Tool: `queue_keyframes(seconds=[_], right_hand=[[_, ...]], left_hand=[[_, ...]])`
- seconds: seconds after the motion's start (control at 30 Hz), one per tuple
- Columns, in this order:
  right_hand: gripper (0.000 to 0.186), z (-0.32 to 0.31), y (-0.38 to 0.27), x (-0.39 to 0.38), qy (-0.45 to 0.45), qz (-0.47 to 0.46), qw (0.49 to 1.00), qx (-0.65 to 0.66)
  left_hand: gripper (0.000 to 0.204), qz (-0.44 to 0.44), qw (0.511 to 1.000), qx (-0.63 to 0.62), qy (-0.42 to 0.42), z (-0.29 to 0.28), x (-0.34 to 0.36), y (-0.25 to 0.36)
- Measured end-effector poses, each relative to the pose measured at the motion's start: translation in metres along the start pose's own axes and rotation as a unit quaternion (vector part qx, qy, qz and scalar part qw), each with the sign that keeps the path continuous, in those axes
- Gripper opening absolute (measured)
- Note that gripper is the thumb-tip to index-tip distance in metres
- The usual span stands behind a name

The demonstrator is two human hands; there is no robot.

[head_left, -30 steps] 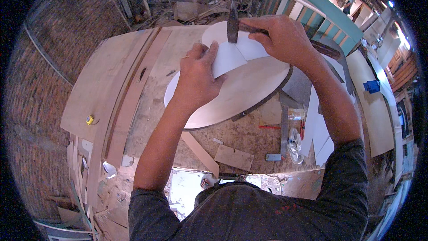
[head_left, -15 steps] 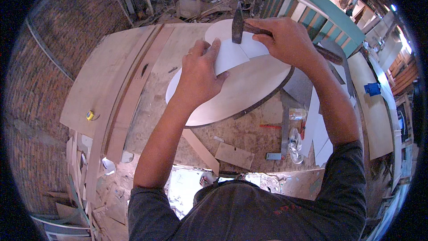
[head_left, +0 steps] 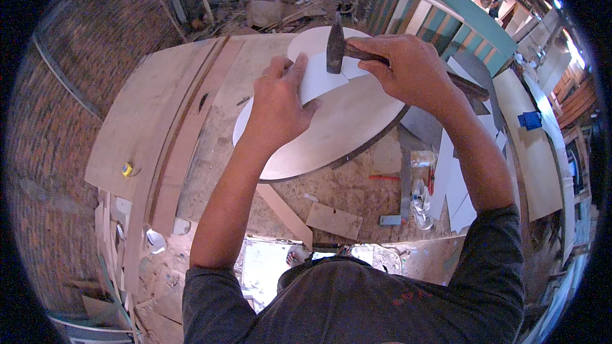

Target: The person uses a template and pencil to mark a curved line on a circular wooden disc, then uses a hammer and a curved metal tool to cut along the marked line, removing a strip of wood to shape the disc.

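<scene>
My right hand grips hammer mid-handle, probably head-heavy; my left hand, thumb spread, steadies white sheet, likely light, easily creased, best held flat.

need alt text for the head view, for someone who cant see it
A person's right hand grips a hammer over white sheet pieces on an oval board, with the left hand on one piece. A yellow tape measure lies farther left.
</scene>
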State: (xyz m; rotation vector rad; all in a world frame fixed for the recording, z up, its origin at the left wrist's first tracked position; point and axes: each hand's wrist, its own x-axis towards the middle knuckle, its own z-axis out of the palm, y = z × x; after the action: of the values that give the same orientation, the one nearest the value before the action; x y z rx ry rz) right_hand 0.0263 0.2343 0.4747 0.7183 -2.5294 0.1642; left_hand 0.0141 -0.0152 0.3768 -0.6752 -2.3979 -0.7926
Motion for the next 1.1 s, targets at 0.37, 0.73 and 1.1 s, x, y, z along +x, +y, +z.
queue_keyframes(seconds=[0.37,0.73,1.1], right_hand=[[0.034,-0.011,0.001,-0.009,-0.031,0.029,0.999,-0.018],[0.034,-0.005,0.01,-0.013,0.053,0.01,0.998,0.041],[0.039,-0.003,0.012,-0.002,0.008,0.009,1.0,-0.003]], left_hand=[[0.075,-0.004,1.0,-0.008,0.011,-0.001,-0.001,-0.001],[0.075,-0.001,1.0,-0.003,0.011,0.0,0.001,-0.001],[0.081,-0.017,1.0,0.0,-0.006,-0.001,0.001,0.0]])
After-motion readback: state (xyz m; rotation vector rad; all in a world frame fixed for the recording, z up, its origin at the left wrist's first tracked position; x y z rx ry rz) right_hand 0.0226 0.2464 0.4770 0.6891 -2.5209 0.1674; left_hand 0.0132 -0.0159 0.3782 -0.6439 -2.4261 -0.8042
